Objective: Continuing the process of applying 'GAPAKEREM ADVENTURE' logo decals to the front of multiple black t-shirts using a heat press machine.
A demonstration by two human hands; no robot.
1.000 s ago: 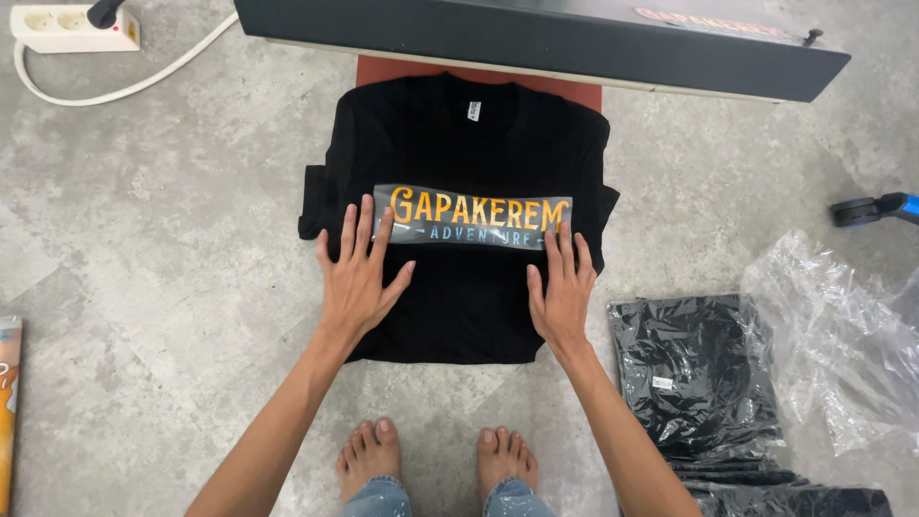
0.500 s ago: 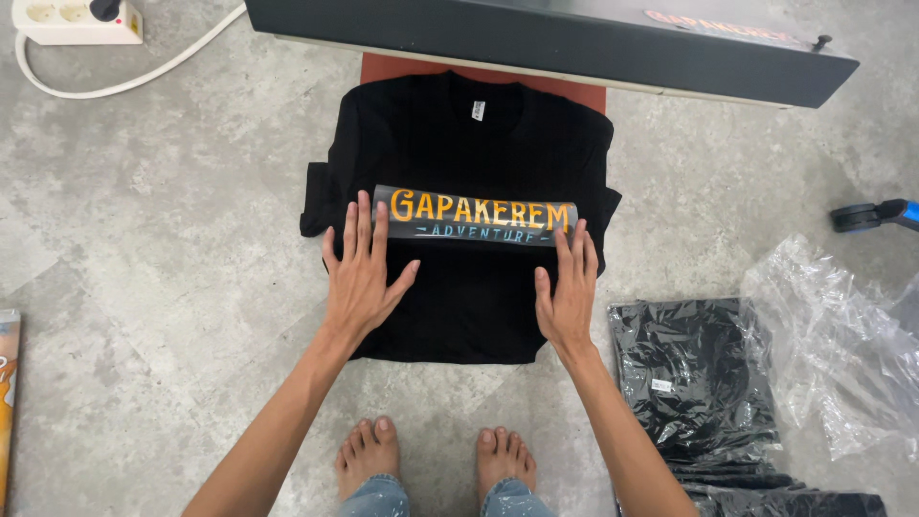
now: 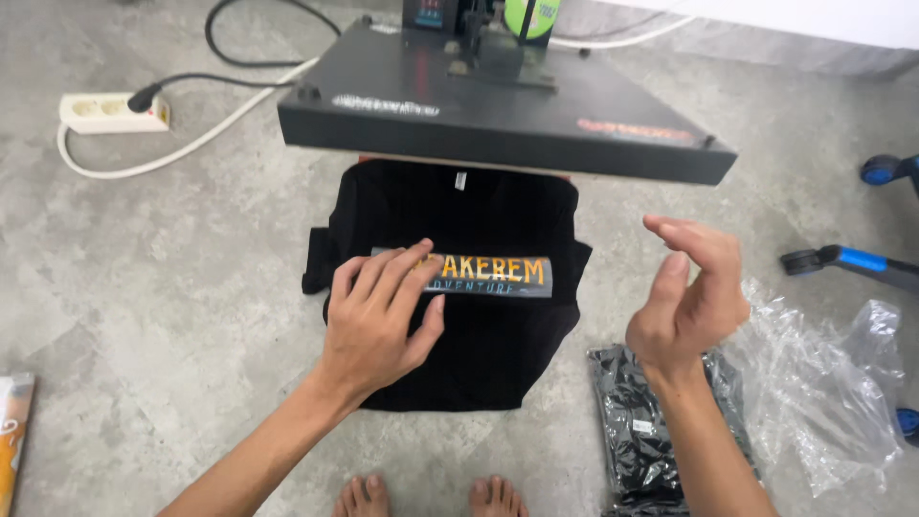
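1 black shirt (image 3: pixel 450 316), 1 transfer strip (image 3: pixel 488 275), 1 heat press (image 3: pixel 498 105), 1 power strip (image 3: pixel 110 112).

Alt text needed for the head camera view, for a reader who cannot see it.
A left hand presses a printed strip onto a black T-shirt under an open heat press; the right hand hovers empty above bagged shirts.

Left hand (image 3: pixel 378 321) palm down, fingers spread and pointing up and to the right, pressed flat on the black shirt (image 3: pixel 479 364), forearm reaching in from below. Right hand (image 3: pixel 691 297) lifted clear of the shirt, to its right, empty, palm turned inward, fingers loosely curled, thumb up.
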